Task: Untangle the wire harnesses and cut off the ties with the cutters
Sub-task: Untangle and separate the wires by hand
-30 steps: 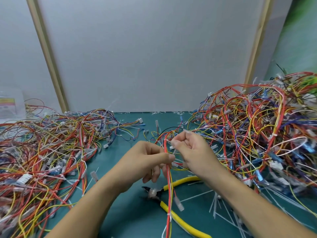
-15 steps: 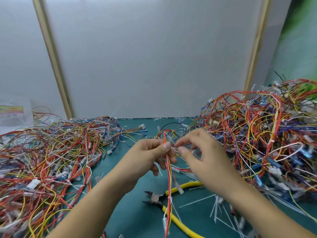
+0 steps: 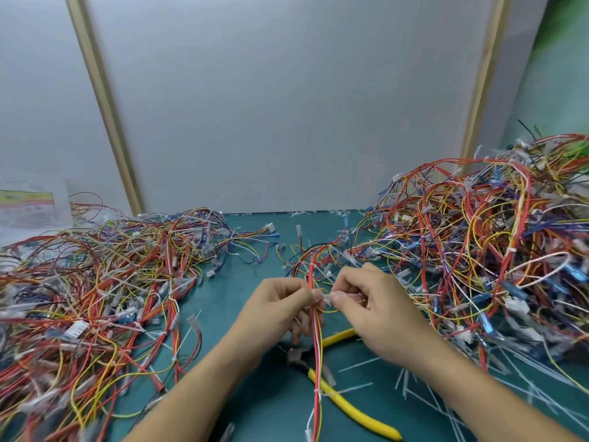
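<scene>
A red, yellow and white wire harness point(image 3: 316, 362) hangs down the middle above the green table. My left hand point(image 3: 280, 311) pinches it between thumb and fingers near its upper part. My right hand point(image 3: 369, 301) pinches a small white piece at the same spot, fingertips almost touching the left thumb; I cannot tell whether that piece is a tie or a connector. A white tie point(image 3: 317, 391) wraps the harness lower down. The yellow-handled cutters point(image 3: 350, 409) lie on the table under the harness, jaws toward the left.
A spread heap of wire harnesses point(image 3: 95, 298) covers the left of the green table point(image 3: 255, 409). A taller tangled heap point(image 3: 478, 256) fills the right. Cut white tie scraps point(image 3: 414, 384) lie near the front right. A grey wall panel stands behind.
Both hands have come closer together on the harness, and my right hand's thumb and fingers have closed on the small white piece. The view has tilted slightly.
</scene>
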